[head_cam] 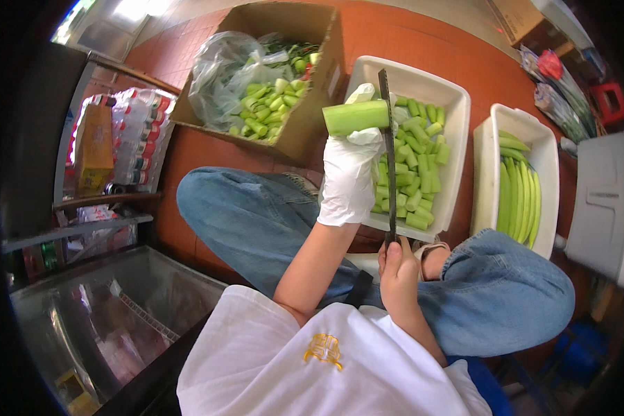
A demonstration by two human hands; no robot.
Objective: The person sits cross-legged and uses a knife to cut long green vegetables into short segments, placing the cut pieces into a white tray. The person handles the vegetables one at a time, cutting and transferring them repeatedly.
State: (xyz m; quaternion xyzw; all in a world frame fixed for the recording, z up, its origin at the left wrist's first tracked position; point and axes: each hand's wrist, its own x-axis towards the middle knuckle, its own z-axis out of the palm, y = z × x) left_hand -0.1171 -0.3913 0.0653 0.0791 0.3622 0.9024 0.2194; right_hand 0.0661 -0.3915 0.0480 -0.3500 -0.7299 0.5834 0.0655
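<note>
My left hand point(351, 171), in a white glove, grips a thick peeled green vegetable piece point(356, 118) held level above the left part of a white plastic tub point(460, 99). A long dark knife point(390, 171) stands edge-on at the piece's right end; whether it has entered the flesh I cannot tell. My bare right hand point(399, 265) is closed around its handle, near the tub's near edge. Cut chunks of the green vegetable point(421, 169) fill much of the tub. The fingertips of my left hand are partly hidden behind the piece and the blade.
An open cardboard box point(320, 88) at the upper left holds green trimmings and a clear plastic bag point(221, 78). To the right, a second white tub point(551, 171) holds long peeled green vegetables point(520, 197). A glass-topped case point(119, 312) stands at the lower left, beside shelves of bottles point(140, 135).
</note>
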